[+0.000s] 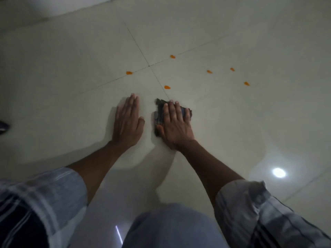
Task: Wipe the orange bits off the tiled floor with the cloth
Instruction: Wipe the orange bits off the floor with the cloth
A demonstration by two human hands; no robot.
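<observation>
My right hand (176,126) presses flat on a dark crumpled cloth (160,111) lying on the pale tiled floor (71,68). My left hand (128,120) rests flat on the bare tile just left of it, fingers together, holding nothing. Several orange bits lie beyond the hands: the nearest orange bit (167,87) is just ahead of the cloth, one orange bit (129,73) sits on a grout line to the left, another orange bit (172,56) is farther off, and others, such as an orange bit (246,83), lie to the right.
Grout lines cross at a joint (149,65) ahead of the hands. A dark object (3,127) pokes in at the left edge. A wall base (86,9) runs along the far top. A lamp glare (278,172) reflects on the tile at right. My knee (175,228) is below.
</observation>
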